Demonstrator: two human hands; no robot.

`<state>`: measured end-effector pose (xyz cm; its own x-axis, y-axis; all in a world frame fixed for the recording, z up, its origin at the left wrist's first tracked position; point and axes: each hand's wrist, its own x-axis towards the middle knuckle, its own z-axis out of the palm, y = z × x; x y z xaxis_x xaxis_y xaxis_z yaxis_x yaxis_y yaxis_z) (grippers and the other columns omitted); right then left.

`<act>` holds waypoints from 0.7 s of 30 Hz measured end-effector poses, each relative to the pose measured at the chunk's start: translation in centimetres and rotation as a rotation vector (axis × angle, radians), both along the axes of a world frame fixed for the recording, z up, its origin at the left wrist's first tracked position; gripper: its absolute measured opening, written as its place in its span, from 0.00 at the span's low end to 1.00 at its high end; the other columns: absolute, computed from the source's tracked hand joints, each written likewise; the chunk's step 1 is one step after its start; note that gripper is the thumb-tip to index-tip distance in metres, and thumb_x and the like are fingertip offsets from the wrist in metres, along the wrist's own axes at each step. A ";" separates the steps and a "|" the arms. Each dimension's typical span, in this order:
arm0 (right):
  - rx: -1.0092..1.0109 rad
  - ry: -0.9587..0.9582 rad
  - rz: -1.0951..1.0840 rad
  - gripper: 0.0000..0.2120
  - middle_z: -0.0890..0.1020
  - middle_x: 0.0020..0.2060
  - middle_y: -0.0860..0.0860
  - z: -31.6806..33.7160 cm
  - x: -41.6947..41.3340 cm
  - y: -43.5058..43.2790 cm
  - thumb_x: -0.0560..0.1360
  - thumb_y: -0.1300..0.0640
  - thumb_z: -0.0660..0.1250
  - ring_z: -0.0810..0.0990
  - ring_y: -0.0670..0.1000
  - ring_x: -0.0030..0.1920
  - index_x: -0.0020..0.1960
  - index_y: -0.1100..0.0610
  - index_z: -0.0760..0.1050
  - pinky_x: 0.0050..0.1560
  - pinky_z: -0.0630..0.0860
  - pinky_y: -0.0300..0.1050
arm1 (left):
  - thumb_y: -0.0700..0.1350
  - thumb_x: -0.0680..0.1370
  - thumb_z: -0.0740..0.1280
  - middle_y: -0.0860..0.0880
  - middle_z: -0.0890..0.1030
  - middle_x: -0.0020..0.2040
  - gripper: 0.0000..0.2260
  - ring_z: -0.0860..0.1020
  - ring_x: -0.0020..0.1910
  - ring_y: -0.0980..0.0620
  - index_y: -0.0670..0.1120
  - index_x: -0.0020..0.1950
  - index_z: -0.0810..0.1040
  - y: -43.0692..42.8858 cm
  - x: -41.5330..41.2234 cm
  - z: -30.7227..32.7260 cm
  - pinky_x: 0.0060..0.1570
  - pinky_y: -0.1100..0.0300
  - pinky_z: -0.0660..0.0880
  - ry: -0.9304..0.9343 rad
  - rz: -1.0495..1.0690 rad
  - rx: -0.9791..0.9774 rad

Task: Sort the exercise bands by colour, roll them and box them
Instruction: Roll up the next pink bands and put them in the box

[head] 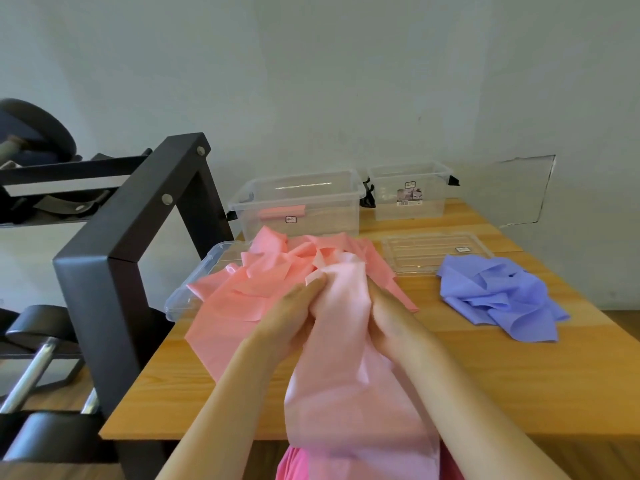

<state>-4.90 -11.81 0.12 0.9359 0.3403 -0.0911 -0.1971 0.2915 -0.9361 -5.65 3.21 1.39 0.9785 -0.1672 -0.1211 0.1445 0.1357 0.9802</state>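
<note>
A wooden table (519,375) stands against a pale wall (346,81), with a black weight rack (114,244) at its left and clear boxes (301,202) at the back. The left hand (287,317) and right hand (391,320) both clench a pale pink band (346,358) over the pink heap (263,271); purple bands (498,296) lie well apart on the right.

smooth pink band (346,341), wood table (485,375), clear plastic box (301,206)

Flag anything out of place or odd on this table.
The clear lid under the pink bands juts past the left edge of the table and could tip off. The pale pink band trails off the near edge. Nothing looks spilled.
</note>
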 end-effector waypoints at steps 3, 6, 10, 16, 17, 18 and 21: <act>-0.055 0.054 -0.069 0.27 0.84 0.51 0.61 -0.2 0.6 0.5 0.74 0.36 0.66 0.83 0.61 0.53 0.56 0.58 0.82 0.61 0.77 0.58 | 0.50 0.82 0.62 0.40 0.81 0.47 0.15 0.79 0.47 0.43 0.41 0.54 0.82 0.3 -0.1 -0.1 0.53 0.47 0.74 -0.022 -0.020 0.063; -0.060 0.046 -0.069 0.19 0.84 0.44 0.58 0.3 0.7 0.7 0.74 0.42 0.67 0.83 0.59 0.45 0.49 0.58 0.82 0.51 0.78 0.53 | 0.50 0.82 0.61 0.43 0.82 0.43 0.14 0.80 0.42 0.48 0.44 0.48 0.83 0.2 -0.6 0.0 0.45 0.54 0.76 -0.079 -0.103 0.135; -0.046 -0.013 -0.100 0.15 0.84 0.49 0.62 0.4 0.2 0.7 0.76 0.50 0.66 0.83 0.63 0.51 0.53 0.60 0.82 0.59 0.77 0.60 | 0.52 0.81 0.64 0.41 0.83 0.47 0.16 0.80 0.46 0.45 0.39 0.52 0.83 0.6 -0.8 -0.4 0.49 0.51 0.74 -0.124 -0.104 0.192; -0.176 -0.158 -0.316 0.11 0.77 0.35 0.57 0.3 -0.2 0.3 0.79 0.60 0.64 0.75 0.52 0.38 0.45 0.69 0.76 0.43 0.71 0.44 | 0.55 0.82 0.61 0.36 0.83 0.52 0.19 0.81 0.48 0.43 0.42 0.53 0.84 0.7 -0.9 -0.3 0.51 0.49 0.76 -0.163 -0.037 0.226; -0.179 -0.166 -0.329 0.09 0.76 0.33 0.55 0.5 -0.3 0.3 0.78 0.62 0.64 0.74 0.50 0.35 0.42 0.66 0.76 0.39 0.70 0.40 | 0.58 0.80 0.61 0.35 0.83 0.53 0.21 0.80 0.49 0.42 0.42 0.53 0.84 0.8 -0.9 -0.4 0.53 0.46 0.75 -0.170 -0.012 0.232; -0.173 -0.166 -0.335 0.10 0.75 0.30 0.52 0.7 -0.5 0.2 0.78 0.63 0.63 0.72 0.48 0.33 0.39 0.62 0.75 0.35 0.69 0.37 | 0.59 0.80 0.62 0.34 0.82 0.53 0.22 0.80 0.49 0.42 0.42 0.54 0.83 0.8 -0.8 -0.3 0.53 0.45 0.75 -0.167 0.019 0.225; -0.099 -0.145 -0.407 0.08 0.75 0.34 0.55 0.8 -0.3 -0.4 0.78 0.62 0.65 0.74 0.52 0.37 0.40 0.58 0.74 0.35 0.71 0.39 | 0.54 0.82 0.60 0.39 0.84 0.48 0.19 0.81 0.45 0.46 0.41 0.51 0.83 1.3 -0.5 -0.2 0.48 0.51 0.76 -0.107 0.181 0.149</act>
